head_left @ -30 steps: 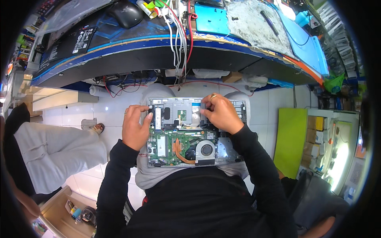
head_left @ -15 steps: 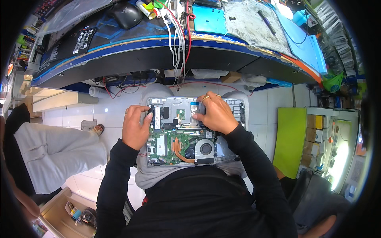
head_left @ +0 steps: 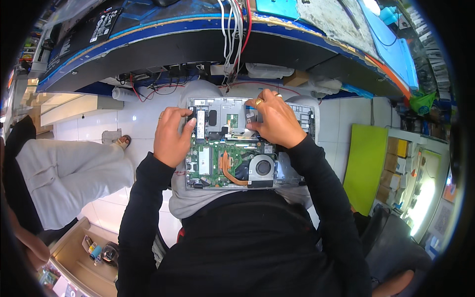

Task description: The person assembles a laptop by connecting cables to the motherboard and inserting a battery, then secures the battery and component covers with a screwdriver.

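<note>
An opened laptop base (head_left: 216, 103) lies across my lap with its insides showing. Its green circuit board (head_left: 194, 158), copper heat pipe (head_left: 226, 166) and round fan (head_left: 262, 167) sit on the side nearer me. My left hand (head_left: 173, 136) grips the left edge, thumb and fingertips at a small black part (head_left: 192, 114) beside the long white-labelled stick (head_left: 201, 123). Over the far middle right, my right hand (head_left: 277, 119) has thumb and fingers bent around a small grey-and-black piece (head_left: 251, 117) with blue at its top. The fingers partly hide this piece.
A workbench (head_left: 198, 54) with white and red cables (head_left: 232, 34) hanging over its front stands ahead. At the left is a person in grey trousers (head_left: 74, 178), above an open drawer (head_left: 79, 265). A green panel (head_left: 365, 168) and shelves stand at the right.
The view has shifted, so the laptop and both hands sit higher in the picture. The small piece at my right fingers shows more black beside its grey part. My left hand stays at the left edge.
</note>
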Motion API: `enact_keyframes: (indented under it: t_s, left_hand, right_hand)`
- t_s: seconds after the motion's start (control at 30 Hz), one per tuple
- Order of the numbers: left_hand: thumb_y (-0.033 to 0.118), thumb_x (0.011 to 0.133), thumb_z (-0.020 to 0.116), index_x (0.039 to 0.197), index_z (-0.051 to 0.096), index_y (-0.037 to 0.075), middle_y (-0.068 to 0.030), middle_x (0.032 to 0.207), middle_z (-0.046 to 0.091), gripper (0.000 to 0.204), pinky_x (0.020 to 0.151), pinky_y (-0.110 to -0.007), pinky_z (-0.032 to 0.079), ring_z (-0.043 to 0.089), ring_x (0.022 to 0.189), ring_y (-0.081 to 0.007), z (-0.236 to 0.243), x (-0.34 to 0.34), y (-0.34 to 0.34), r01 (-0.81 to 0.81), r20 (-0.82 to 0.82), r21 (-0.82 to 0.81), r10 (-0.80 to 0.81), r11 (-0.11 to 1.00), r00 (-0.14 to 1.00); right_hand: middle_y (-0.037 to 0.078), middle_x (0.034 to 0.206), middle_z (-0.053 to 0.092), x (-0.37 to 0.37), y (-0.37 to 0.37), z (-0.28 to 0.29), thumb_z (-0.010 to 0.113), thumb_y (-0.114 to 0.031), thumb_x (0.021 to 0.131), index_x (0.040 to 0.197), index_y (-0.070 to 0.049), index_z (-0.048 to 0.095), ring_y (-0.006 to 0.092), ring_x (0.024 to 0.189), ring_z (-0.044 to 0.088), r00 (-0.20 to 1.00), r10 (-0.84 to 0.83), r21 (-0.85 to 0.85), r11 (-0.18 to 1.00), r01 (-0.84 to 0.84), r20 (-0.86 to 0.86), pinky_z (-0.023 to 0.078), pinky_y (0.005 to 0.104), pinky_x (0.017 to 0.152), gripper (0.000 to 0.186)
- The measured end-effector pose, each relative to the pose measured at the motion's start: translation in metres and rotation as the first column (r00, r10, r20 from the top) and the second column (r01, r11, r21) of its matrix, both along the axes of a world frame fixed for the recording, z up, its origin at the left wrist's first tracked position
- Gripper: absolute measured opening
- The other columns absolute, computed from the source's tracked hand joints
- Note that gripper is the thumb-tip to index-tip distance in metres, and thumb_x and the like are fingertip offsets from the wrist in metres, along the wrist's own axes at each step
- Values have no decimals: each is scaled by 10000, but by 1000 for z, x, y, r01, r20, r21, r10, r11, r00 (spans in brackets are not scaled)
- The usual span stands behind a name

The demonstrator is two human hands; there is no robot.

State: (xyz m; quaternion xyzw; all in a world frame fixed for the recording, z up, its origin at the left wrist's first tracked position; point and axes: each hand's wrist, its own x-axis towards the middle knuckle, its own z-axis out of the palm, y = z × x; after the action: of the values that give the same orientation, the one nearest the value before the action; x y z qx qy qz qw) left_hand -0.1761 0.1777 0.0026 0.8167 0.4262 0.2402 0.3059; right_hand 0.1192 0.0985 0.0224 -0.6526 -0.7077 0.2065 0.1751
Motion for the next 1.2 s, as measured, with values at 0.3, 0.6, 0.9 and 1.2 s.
enact_keyframes:
  t_s: [0.3,0.6,0.9,1.2]
  left_hand:
    - [88,931,722,1124,676,5,-177,1128,640,215,970,-448,484,616,1098,-388,4,1,-2,-10,-1,-12,10,1000,1000]
    - [84,941,717,1089,695,1,-166,1079,662,171,945,-428,495,641,1029,-366,9,6,-6,1,72,-15,0,1000,997]
    - [101,942,717,1065,720,47,-104,985,658,134,902,-418,482,650,951,-292,30,53,-44,282,-24,-183,-291,942,957]
    - [93,772,725,1002,698,48,-96,978,640,236,930,-454,503,656,964,-303,1,63,-39,592,-206,254,-555,765,806]
  right_hand:
    - [168,1080,644,3,1,4,849,-69,783,1082,12,697,379,1031,644,993,-15,-19,1000,13,-119,517,468,898,345]
    - [88,1000,633,7,-24,7,767,-16,876,1050,9,708,212,846,662,848,-142,-243,970,17,-511,550,346,788,186]
    - [75,1036,631,13,-48,16,776,-53,891,1156,-39,762,245,963,656,857,-47,-188,980,-59,-513,541,373,836,265]
    - [140,1049,663,11,-50,-1,616,-164,1058,1285,6,703,310,1013,669,860,13,-192,973,-129,-510,519,399,904,296]
